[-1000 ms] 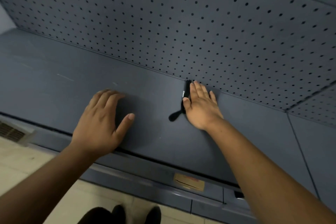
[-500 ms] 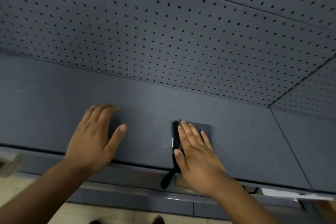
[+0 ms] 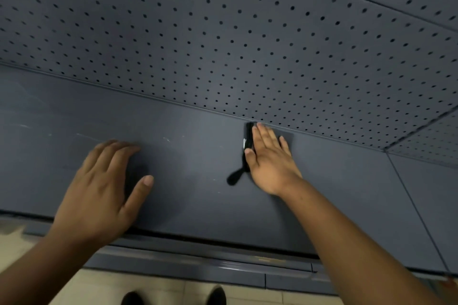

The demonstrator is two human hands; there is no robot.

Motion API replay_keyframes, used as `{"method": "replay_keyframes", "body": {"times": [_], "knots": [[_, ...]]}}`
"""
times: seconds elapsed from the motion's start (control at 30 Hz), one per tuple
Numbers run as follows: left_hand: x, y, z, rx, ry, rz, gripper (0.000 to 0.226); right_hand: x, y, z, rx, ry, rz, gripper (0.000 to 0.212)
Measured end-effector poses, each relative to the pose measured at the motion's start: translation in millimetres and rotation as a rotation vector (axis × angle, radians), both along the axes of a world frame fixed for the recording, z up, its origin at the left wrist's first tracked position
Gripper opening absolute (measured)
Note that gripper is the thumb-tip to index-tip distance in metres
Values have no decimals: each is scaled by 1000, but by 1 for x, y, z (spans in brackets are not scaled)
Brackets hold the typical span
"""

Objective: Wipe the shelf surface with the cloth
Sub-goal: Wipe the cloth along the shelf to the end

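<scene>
The dark blue-grey shelf (image 3: 188, 156) runs across the view below a pegboard back panel. A small dark grey cloth (image 3: 288, 136) with a black edge and a black loop lies flat at the rear of the shelf, touching the joint with the back panel. My right hand (image 3: 269, 161) presses flat on top of the cloth, fingers together and pointing at the panel, covering most of it. My left hand (image 3: 104, 190) rests palm down on bare shelf to the left, near the front edge, fingers spread and holding nothing.
The perforated back panel (image 3: 235, 39) rises right behind the cloth. A seam (image 3: 416, 210) splits the shelf at the right. Below the front lip (image 3: 198, 255) are pale floor tiles and the tips of dark shoes (image 3: 215, 294).
My right hand slid the cloth from the shelf's front edge back to the rear joint, after pulling it forward just before. My left hand stayed in place.
</scene>
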State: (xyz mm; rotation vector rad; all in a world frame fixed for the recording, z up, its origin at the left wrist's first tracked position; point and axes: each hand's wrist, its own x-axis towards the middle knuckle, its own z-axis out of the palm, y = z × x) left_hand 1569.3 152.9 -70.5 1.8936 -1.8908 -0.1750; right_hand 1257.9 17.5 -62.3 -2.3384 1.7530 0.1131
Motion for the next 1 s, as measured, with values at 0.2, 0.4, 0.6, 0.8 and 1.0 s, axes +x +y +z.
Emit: {"method": "replay_keyframes", "body": {"times": [0.2, 0.4, 0.6, 0.8, 1.0], "knots": [[-1, 3, 1, 1, -3, 13, 71, 7, -16, 0, -16, 15, -8, 65], [-1, 6, 4, 0, 12, 13, 72, 7, 26, 8, 12, -10, 25, 64], [1, 8, 4, -23, 28, 19, 72, 4, 113, 7, 2, -33, 117, 69], [35, 7, 3, -45, -40, 52, 75, 11, 117, 7, 2, -26, 107, 68], [51, 5, -2, -15, -46, 71, 76, 34, 58, 2, -11, -28, 69, 66]]}}
